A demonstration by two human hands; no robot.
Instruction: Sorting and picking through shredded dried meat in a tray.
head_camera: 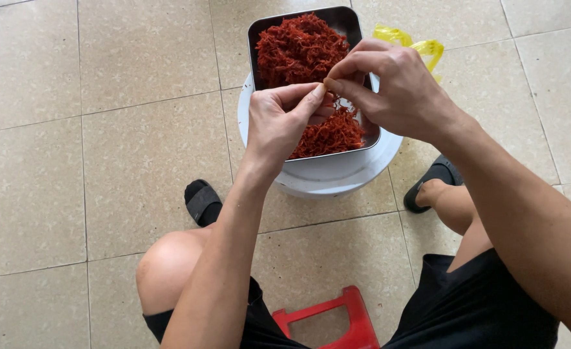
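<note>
Over a rectangular steel tray (363, 139) heaped with shredded red-orange strands (301, 48), set on a round white plastic bucket lid (327, 178), the left hand (279, 123) and right hand (398, 87) pinch together at what seems a small pale piece (327, 83), fingertips nearly touching.

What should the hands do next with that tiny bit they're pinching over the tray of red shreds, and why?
Probably pull the small piece apart and let it drop into the metal tray. The left hand and right hand pinch it together between their fingertips, right above the red shreds, so anything let go would likely land in the tray, not on the tiled floor.
</note>
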